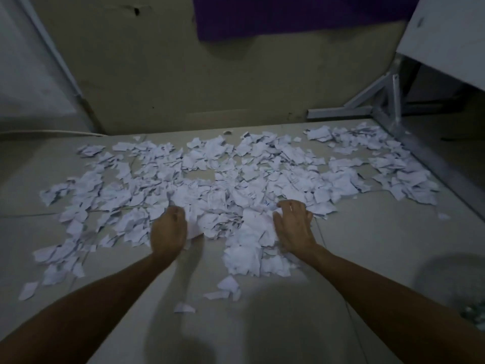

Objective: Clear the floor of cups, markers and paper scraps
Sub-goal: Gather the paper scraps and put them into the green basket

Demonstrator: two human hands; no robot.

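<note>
The left hand point(168, 229) curls round scraps point(236, 179); the right hand point(292, 227) lies spread on them. Both sit at the heap's near edge. Best rake inward, low to the floor point(367, 245), pressing the heap together before lifting.

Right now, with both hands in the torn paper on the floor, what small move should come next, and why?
Probably draw both hands toward each other to bunch the scraps between them. The left hand and right hand rest on the near edge of the paper scraps, one on each side of a thick heap, while the scraps lie widely spread over the tiled floor.
</note>
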